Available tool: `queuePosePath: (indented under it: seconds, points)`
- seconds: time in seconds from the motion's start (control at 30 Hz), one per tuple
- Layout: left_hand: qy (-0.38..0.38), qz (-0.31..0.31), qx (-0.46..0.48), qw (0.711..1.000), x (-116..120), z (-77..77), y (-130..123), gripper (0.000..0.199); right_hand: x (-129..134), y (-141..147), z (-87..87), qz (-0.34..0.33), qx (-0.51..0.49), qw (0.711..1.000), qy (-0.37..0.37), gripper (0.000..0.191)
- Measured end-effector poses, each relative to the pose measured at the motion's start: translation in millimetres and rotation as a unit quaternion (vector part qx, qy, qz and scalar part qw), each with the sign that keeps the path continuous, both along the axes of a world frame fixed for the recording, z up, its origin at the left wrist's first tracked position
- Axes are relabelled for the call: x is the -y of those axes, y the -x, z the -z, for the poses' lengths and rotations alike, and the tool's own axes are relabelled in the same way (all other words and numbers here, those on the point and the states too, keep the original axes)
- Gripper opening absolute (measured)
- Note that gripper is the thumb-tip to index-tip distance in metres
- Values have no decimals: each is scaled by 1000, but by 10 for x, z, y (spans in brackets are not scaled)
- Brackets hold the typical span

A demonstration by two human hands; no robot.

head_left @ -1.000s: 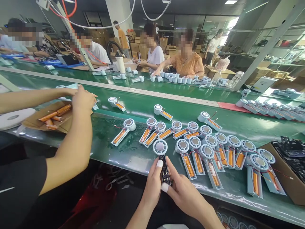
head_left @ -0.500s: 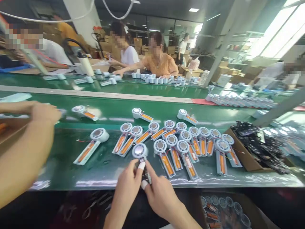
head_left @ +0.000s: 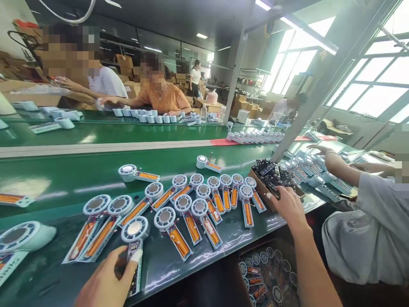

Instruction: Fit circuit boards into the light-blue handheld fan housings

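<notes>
Here, closest to me, the person's left hand [head_left: 104, 277] is pinching the handle of a small fan [head_left: 134, 230], with the thumb lying along it and the fingers on the other side. This fan is at the near edge of the green table [head_left: 47, 277]. Its long axis runs almost straight away from the person: the round head is at the far end, its face upward, and the handle points back to the body. A dark board shows on the handle. Just beyond lie the other fans [head_left: 164, 217], with orange packs in their handles, most of these handles directed toward the near edge. Farther to the right, the right hand [head_left: 289, 209] is at the corner of a cardboard box [head_left: 262, 187] full of black boards [head_left: 270, 170]; whether its fingers pinch one, I cannot tell. Beside the box sits a neighbour in a grey shirt [head_left: 373, 238]. Across the table, a person in an orange top [head_left: 171, 100] stretches one arm sideways.
</notes>
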State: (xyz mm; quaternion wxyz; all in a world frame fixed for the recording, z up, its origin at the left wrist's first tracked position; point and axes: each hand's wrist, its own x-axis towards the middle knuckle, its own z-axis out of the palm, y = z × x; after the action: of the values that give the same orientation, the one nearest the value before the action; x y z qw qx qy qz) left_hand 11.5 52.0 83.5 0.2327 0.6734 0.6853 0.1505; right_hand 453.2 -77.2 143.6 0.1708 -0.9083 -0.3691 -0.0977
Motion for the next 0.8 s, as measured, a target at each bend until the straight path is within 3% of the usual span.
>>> queuePosePath:
  seconds: [0.1, 0.17, 0.27, 0.33, 0.37, 0.43, 0.5, 0.57, 0.67, 0.73, 0.8]
  points:
    - [-50, 1, 8, 999, 38, 91, 23, 39, 74, -156, 110, -5, 26, 999, 27, 15]
    - [-105, 4, 34, 994, 70, 145, 84, 41, 150, -202, 94, -8, 47, 999, 22, 20]
    - [-209, -2, 69, 976, 163, 125, 166, 35, 279, -273, -92, 20, 81, 996, -6, 31]
    - [-276, 1, 91, 957, 268, 32, 152, 28, 306, -232, -252, 49, 114, 992, -25, 35]
    - [-310, 9, 103, 945, 335, -26, 113, 25, 288, -141, -319, 32, 123, 991, -38, 35]
    - [-344, 57, 121, 929, 488, -137, -24, 18, 196, 226, -402, -78, 100, 988, -88, 31]
    - [-368, 114, 137, 913, 649, -198, -209, 17, 49, 807, -397, -262, 5, 957, -126, 30]
    - [-349, 190, 146, 906, 785, -184, -384, 34, -115, 1452, -311, -439, -151, 883, -66, 27]
    - [-244, 236, 182, 923, 895, -43, -520, 43, -343, 2163, -83, -503, -358, 786, 18, 35]
    - [-132, 181, 231, 947, 908, 75, -516, 40, -478, 2376, 99, -481, -404, 778, 24, 40]
    - [-40, 90, 267, 959, 894, 160, -473, 36, -604, 2451, 291, -458, -333, 824, -7, 30]
